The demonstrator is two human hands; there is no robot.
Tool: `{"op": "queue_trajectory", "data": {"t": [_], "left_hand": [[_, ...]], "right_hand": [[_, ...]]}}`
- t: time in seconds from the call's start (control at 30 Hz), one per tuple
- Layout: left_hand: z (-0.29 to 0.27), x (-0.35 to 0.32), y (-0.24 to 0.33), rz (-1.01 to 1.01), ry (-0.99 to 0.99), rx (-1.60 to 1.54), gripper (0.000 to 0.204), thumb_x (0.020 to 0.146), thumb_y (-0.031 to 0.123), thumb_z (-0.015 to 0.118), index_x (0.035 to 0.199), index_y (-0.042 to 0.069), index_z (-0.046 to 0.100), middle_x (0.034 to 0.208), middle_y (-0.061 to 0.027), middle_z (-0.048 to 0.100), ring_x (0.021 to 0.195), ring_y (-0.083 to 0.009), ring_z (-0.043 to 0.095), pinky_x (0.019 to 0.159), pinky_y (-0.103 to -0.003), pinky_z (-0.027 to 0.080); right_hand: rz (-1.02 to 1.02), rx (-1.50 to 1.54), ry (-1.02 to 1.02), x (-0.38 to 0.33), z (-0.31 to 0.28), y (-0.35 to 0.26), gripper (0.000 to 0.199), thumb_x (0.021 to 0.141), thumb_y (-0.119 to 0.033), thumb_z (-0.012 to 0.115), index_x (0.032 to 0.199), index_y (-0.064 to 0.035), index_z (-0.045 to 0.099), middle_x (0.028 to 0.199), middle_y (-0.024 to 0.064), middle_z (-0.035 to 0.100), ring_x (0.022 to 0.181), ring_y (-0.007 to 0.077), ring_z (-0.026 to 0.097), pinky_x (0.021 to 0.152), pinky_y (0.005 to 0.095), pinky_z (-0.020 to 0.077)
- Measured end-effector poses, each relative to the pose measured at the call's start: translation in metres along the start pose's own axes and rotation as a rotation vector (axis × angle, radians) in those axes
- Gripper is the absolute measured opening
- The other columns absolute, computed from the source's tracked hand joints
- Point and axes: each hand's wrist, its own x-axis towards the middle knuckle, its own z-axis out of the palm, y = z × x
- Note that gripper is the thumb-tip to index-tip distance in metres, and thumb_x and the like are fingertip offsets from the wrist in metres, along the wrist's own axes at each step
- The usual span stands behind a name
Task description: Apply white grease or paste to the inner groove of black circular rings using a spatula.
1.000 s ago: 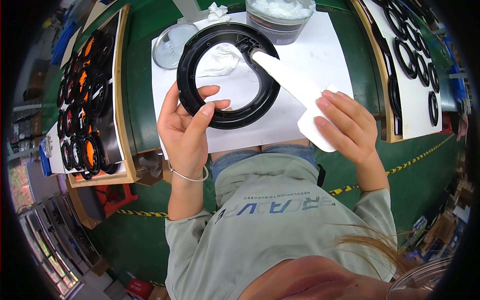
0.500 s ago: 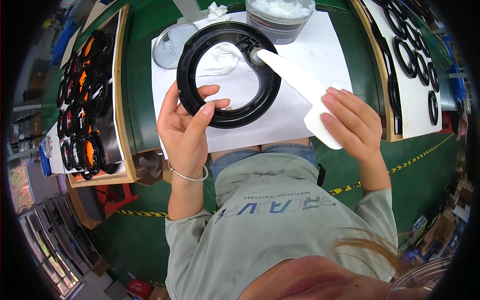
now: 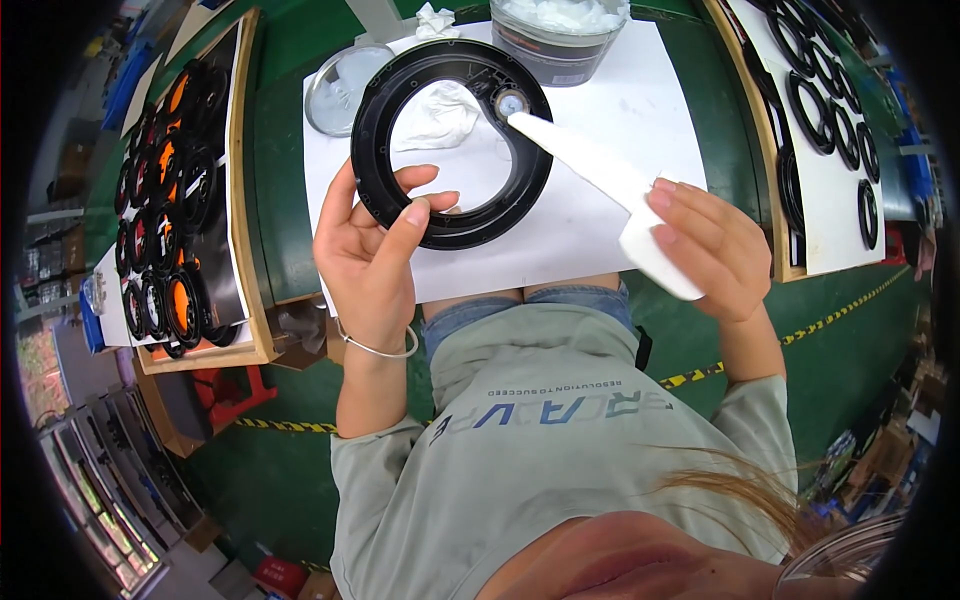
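The left hand [image 3: 375,255] clamped the big black ring [image 3: 452,143] at its six o'clock rim, thumb over the top, tilting it up for access. The right hand [image 3: 712,245] was closed around a white spatula [image 3: 600,175], its tip pressed to the round boss at two o'clock. Beyond, a grease tub [image 3: 560,35] sat at twelve, handy for reloading.

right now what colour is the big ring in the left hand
Black, seen clearly in the head view: the ring held by the left hand.

Black ring [image 3: 452,140] held flat; white tapered spatula [image 3: 610,185] tip on rim.
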Motion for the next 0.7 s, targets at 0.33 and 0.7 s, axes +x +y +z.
{"op": "queue_trajectory", "data": {"t": [0.33,0.7], "left_hand": [[0.000,-0.004,0.001,0.037,0.001,0.052,0.048,0.080,-0.009,0.055,0.125,-0.007,0.037,0.101,-0.0210,0.061,0.085,-0.0260,0.065,0.076,-0.030,0.053],[-0.001,0.001,-0.004,-0.007,-0.007,-0.017,0.047,0.083,-0.003,0.055,0.126,-0.004,0.037,0.103,-0.0177,0.059,0.090,-0.0281,0.064,0.075,-0.031,0.053]], "right_hand": [[0.485,0.321,0.277,-0.019,0.006,-0.007,0.019,0.082,0.003,0.061,0.100,0.0096,0.057,0.096,0.0165,0.062,0.081,0.0165,0.058,0.072,0.0250,0.0476],[0.888,0.739,0.988,-0.019,0.019,0.074,0.028,0.091,-0.009,0.049,0.114,0.0066,0.046,0.109,0.0167,0.056,0.097,0.0245,0.058,0.085,0.0354,0.0469]]}}
